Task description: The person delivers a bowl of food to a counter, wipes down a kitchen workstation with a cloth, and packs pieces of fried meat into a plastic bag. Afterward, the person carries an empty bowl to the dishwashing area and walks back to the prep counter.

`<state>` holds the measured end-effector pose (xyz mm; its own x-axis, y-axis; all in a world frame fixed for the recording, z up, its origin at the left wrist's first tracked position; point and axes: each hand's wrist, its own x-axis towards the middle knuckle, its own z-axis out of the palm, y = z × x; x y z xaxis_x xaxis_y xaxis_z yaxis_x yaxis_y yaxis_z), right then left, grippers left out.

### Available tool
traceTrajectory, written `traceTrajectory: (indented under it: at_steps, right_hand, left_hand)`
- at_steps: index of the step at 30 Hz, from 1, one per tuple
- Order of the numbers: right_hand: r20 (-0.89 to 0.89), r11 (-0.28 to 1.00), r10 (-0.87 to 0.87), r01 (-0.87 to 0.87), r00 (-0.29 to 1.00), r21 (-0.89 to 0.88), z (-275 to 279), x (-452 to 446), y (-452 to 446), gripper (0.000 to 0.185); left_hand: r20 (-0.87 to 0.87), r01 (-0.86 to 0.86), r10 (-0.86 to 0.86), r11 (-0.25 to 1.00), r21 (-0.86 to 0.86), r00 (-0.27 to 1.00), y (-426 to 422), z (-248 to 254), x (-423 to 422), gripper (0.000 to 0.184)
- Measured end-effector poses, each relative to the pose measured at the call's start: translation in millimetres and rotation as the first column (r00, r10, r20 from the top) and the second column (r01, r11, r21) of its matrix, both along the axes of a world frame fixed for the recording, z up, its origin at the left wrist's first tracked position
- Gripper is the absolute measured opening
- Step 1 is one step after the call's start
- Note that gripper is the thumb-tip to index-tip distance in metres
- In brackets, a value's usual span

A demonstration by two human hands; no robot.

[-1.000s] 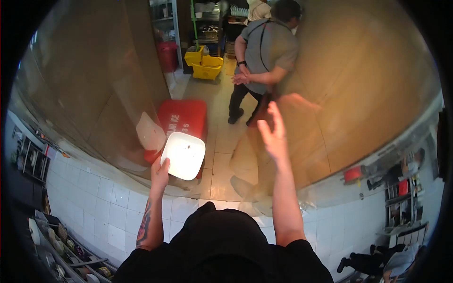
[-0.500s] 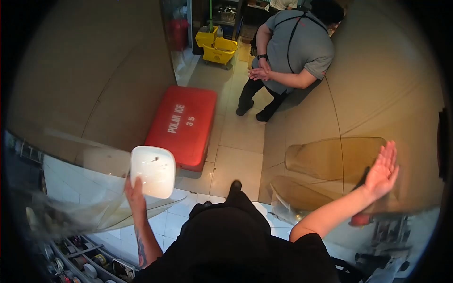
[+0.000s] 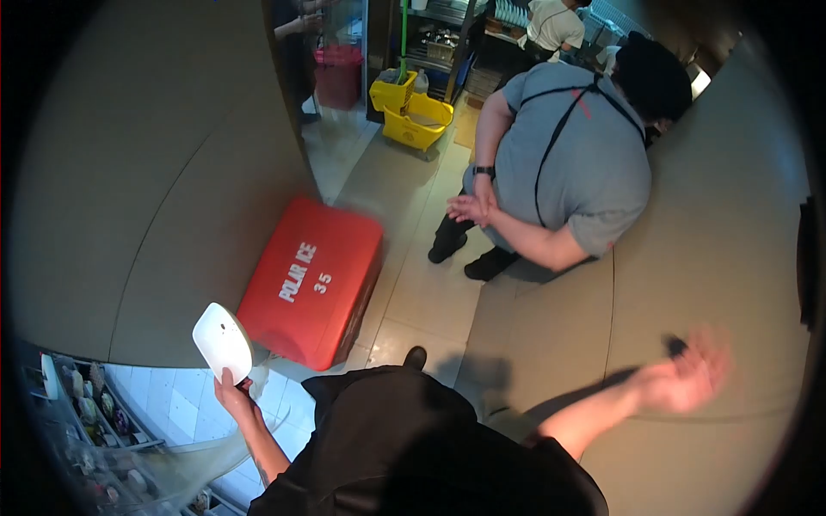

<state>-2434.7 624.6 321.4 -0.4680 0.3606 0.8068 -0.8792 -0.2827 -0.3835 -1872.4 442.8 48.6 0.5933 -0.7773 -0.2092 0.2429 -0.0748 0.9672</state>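
The left hand grips a white dish near the red box edge; the blurred right hand spreads by the wall, seemingly empty. I see floor between box and co-worker.

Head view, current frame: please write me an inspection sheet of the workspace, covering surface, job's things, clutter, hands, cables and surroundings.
Surface: tiled floor; wetness cannot be judged.
Job's things: white dish, tilted, a dark speck inside.
Clutter: red ice box on the floor; yellow mop bucket farther back.
Hands: left hand grips the dish; right hand blurred, contact with the brown panel unclear.
Cables: nothing seen.
Surroundings: grey-shirted person ahead, back turned.
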Motion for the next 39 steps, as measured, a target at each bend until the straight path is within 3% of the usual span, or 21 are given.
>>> traceTrajectory:
  at_steps: [1,2,3,4,5,6,8,12,14,15,17,18,20,21,23,24,26,29,32,35,39]
  right_hand:
    - [0.072,0.936,-0.072,0.043,0.995,0.351,-19.6,-6.1,-40.9,0.027]
    - [0.25,0.822,0.09,-0.213,0.964,0.528,-36.8,-6.3,-76.7,0.027]
    - [0.253,0.817,0.088,-0.215,0.963,0.535,-84.2,-23.8,-95.5,0.027]
    - [0.46,0.356,0.321,-0.555,0.828,0.752,-142.1,-42.7,-111.6,0.028]
    - [0.706,-0.237,0.372,-0.674,0.602,0.699,-173.6,-55.3,-125.4,0.029]
    - [0.287,-0.166,0.49,-0.235,0.823,0.958,-182.9,-20.9,-154.5,0.04]
    - [0.62,-0.423,0.583,-0.455,0.526,0.783,-200.4,4.0,-185.0,0.048]
    - [0.702,-0.463,0.358,-0.536,0.616,0.706,-216.6,14.2,-220.2,0.063]
    - [0.45,-0.377,0.391,-0.307,0.803,0.874,-232.8,-2.2,-237.6,0.068]
    - [0.446,-0.373,0.376,-0.308,0.812,0.875,-234.1,-9.5,-245.9,0.068]
    - [0.642,-0.423,0.196,-0.527,0.741,0.737,-232.7,-20.0,-260.5,0.066]
    - [0.644,-0.416,0.164,-0.539,0.747,0.732,-234.0,-22.8,-267.6,0.066]
    - [0.844,-0.197,0.016,-0.826,0.536,0.528,-247.4,-33.1,-284.1,0.06]
    - [0.843,-0.172,-0.01,-0.832,0.537,0.528,-253.9,-35.5,-294.2,0.06]
    - [0.937,-0.117,0.03,-0.93,0.348,0.349,-267.7,-40.4,-316.2,0.049]
    - [0.942,-0.093,0.015,-0.938,0.335,0.335,-277.8,-41.0,-323.3,0.049]
    - [0.941,-0.097,0.02,-0.936,0.338,0.338,-293.1,-42.0,-335.5,0.04]
    - [0.972,-0.061,-0.044,-0.971,0.232,0.229,-296.0,-58.1,-335.5,0.037]
    - [0.966,-0.035,-0.088,-0.97,0.244,0.242,-323.2,-58.0,-320.7,0.037]
    - [0.971,-0.04,-0.104,-0.976,0.217,0.214,-380.9,-52.7,-304.5,0.038]
    - [0.982,0.188,-0.144,-0.978,-0.122,-0.094,-430.7,-45.1,-306.0,0.039]
  left_hand:
    - [-0.013,0.012,-0.012,1.0,-0.012,1.0,-13.2,-1.7,-23.2,0.032]
    - [-0.022,0.025,-0.025,0.999,-0.021,0.999,-26.3,-1.3,-44.6,0.032]
    - [-0.009,0.011,-0.011,1.0,0.0,1.0,-38.9,1.6,-69.3,0.031]
    - [-0.021,0.066,-0.067,0.996,-0.054,0.998,-49.6,-1.2,-85.2,0.03]
    - [-0.023,0.128,-0.129,0.99,-0.055,0.991,-62.0,-1.4,-101.1,0.03]
    - [-0.025,0.189,-0.191,0.98,-0.06,0.981,-76.0,-1.9,-119.3,0.029]
    - [-0.018,0.245,-0.245,0.969,-0.014,0.969,-104.4,-7.7,-155.1,0.026]
    - [-0.056,0.526,-0.523,0.841,0.128,0.85,-157.7,-19.6,-229.2,0.025]
    - [-0.192,0.621,-0.591,0.756,0.209,0.784,-187.4,1.0,-285.2,0.023]
    - [-0.258,0.694,-0.645,0.688,0.214,0.719,-207.3,-13.1,-302.1,0.023]
    - [-0.432,0.831,-0.724,0.54,0.132,0.538,-248.8,-70.0,-334.3,0.023]
    - [-0.281,0.91,-0.867,0.375,0.179,0.412,-274.4,-74.9,-349.9,0.023]
    - [-0.336,0.904,-0.839,0.398,0.158,0.428,-314.5,-78.1,-389.4,0.019]
    - [-0.322,0.903,-0.844,0.404,0.143,0.429,-336.9,-67.3,-404.0,0.019]
    - [-0.208,0.91,-0.886,0.396,0.121,0.413,-382.6,-47.0,-425.3,0.018]
    - [-0.104,0.919,-0.915,0.378,0.116,0.39,-406.2,-43.0,-430.1,0.018]
    - [-0.067,0.906,-0.903,0.422,0.033,0.424,-446.2,-42.8,-437.7,0.02]
    - [-0.045,0.892,-0.891,0.451,0.024,0.452,-478.6,-28.1,-443.6,0.023]
    - [-0.153,0.854,-0.84,0.514,0.081,0.52,-485.1,-33.4,-445.8,0.022]
    - [-0.215,0.868,-0.841,0.486,0.105,0.497,-473.6,-52.9,-441.5,0.024]
    - [-0.256,0.871,-0.834,0.454,0.188,0.49,-447.2,-71.0,-431.4,0.026]
